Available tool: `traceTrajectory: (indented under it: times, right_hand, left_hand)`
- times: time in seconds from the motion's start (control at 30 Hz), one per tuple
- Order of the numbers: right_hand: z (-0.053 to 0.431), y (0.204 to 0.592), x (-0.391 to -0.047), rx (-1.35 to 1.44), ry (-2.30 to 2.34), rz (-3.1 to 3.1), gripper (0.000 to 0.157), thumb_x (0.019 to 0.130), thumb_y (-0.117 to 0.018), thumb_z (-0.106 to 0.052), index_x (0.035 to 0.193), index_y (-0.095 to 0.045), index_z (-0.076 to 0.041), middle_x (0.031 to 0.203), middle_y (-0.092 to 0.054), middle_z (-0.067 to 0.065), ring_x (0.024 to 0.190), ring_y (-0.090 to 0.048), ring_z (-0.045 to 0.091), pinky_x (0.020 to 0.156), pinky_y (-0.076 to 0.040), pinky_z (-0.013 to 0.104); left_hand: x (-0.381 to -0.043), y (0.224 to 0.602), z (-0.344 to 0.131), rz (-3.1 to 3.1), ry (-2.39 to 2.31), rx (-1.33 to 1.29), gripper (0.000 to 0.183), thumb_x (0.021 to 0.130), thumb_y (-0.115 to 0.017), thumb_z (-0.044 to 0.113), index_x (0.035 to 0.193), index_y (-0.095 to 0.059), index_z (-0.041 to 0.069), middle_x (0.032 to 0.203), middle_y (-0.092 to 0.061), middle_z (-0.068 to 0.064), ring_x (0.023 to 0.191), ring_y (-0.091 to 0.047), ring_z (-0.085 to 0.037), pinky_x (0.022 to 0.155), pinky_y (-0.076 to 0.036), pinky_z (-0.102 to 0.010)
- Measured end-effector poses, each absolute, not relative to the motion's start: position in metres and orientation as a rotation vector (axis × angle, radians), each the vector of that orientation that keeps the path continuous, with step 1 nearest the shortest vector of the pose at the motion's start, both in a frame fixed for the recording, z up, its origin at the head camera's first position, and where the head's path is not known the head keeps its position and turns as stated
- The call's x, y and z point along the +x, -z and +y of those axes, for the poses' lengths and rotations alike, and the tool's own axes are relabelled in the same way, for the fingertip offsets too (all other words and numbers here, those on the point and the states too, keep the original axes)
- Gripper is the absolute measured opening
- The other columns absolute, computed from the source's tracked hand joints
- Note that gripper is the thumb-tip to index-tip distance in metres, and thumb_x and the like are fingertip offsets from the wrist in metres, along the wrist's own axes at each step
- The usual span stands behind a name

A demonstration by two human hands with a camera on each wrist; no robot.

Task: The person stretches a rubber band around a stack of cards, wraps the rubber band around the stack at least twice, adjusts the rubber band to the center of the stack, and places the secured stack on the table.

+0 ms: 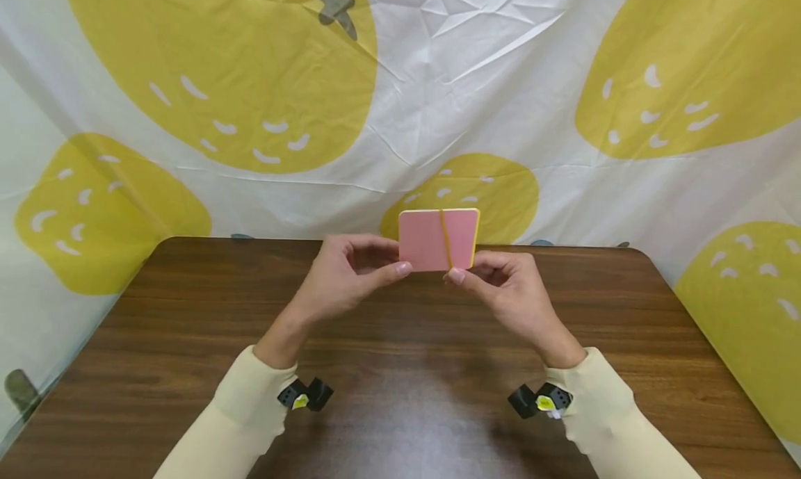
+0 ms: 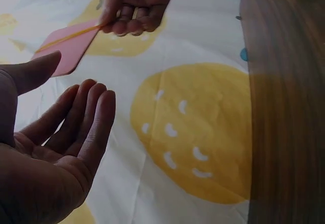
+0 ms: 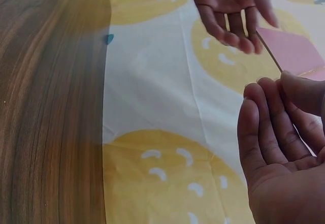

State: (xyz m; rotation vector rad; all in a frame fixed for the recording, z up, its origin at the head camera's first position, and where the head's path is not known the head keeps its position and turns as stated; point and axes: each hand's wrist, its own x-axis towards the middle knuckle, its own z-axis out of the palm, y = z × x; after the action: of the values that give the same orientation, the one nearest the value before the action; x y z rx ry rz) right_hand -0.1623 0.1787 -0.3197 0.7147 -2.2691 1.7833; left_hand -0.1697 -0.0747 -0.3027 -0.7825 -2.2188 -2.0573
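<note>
A small pink notepad (image 1: 422, 241) with a yellow edge is held up above the far part of the table. Around it runs a thin yellow band (image 1: 446, 237), right of its middle. My left hand (image 1: 341, 270) pinches the notepad's lower left corner, thumb in front and fingers partly hidden behind. At the lower right, my right hand (image 1: 513, 288) grips it, its thumb close to the band's lower end. The left wrist view shows the pink cover (image 2: 68, 49) beyond the left thumb; the right wrist view shows the notepad (image 3: 292, 51) between both hands.
A brown wooden table (image 1: 400, 368) lies beneath both arms. Behind it hangs a white cloth (image 1: 475, 103) with large yellow fruit shapes, close along the table's back edge. Small black cameras sit at both wrists, on pale yellow sleeves.
</note>
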Motion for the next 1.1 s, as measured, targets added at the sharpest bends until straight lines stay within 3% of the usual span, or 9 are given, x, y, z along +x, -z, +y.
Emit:
traceTrajectory:
  times: [0.13,0.37,0.6,0.8,0.97,1.1]
  right_hand:
    - [0.178,0.318,-0.163,0.704,-1.786,-2.264,0.007,0.089,-0.074,0.004,0.095,-0.076,0.005,0.084,-0.076,0.008,0.071,-0.068,0.012,0.062,-0.055,0.028]
    - [0.176,0.319,-0.163,0.69,-1.813,-2.285,0.007,0.09,-0.074,0.002,0.096,-0.076,0.006,0.086,-0.076,0.011,0.073,-0.07,0.013,0.065,-0.055,0.027]
    - [0.175,0.317,-0.165,0.685,-1.831,-2.306,0.011,0.089,-0.076,-0.002,0.099,-0.076,0.003,0.087,-0.075,0.017,0.074,-0.07,0.015,0.065,-0.056,0.03]
    - [0.172,0.318,-0.167,0.703,-1.816,-2.325,0.011,0.092,-0.074,-0.003,0.101,-0.076,0.004,0.085,-0.076,0.008,0.074,-0.07,0.015,0.067,-0.056,0.029]
    - [0.167,0.322,-0.165,0.727,-1.882,-2.327,0.013,0.096,-0.067,0.001,0.103,-0.073,0.01,0.089,-0.074,0.024,0.081,-0.073,0.019,0.076,-0.058,0.03]
    - [0.164,0.324,-0.165,0.685,-1.884,-2.341,0.013,0.095,-0.068,0.001,0.102,-0.073,0.011,0.086,-0.073,0.022,0.08,-0.073,0.02,0.075,-0.058,0.03]
  left_hand:
    - [-0.17,0.31,-0.073,-2.261,1.981,-0.809,0.016,0.087,-0.079,0.004,0.102,-0.077,-0.003,0.092,-0.076,-0.009,0.079,-0.07,-0.017,0.073,-0.058,-0.03]
    - [-0.168,0.313,-0.068,-2.248,1.941,-0.776,0.007,0.089,-0.077,0.003,0.093,-0.078,-0.003,0.081,-0.074,-0.009,0.075,-0.068,-0.035,0.067,-0.057,-0.028]
    - [-0.169,0.315,-0.067,-2.233,1.902,-0.735,0.004,0.087,-0.078,0.001,0.088,-0.078,-0.004,0.078,-0.074,-0.009,0.07,-0.067,-0.019,0.066,-0.057,-0.026]
    - [-0.169,0.316,-0.066,-2.245,1.845,-0.728,0.005,0.087,-0.079,0.002,0.089,-0.079,-0.002,0.079,-0.074,-0.007,0.069,-0.066,-0.017,0.065,-0.057,-0.026]
    - [-0.168,0.318,-0.066,-2.268,1.779,-0.724,0.005,0.087,-0.08,0.004,0.089,-0.08,0.0,0.079,-0.075,-0.005,0.067,-0.064,-0.012,0.064,-0.057,-0.031]
    - [-0.169,0.321,-0.066,-2.27,1.763,-0.721,0.005,0.086,-0.08,0.004,0.089,-0.08,0.0,0.079,-0.075,-0.005,0.067,-0.063,-0.012,0.063,-0.056,-0.027]
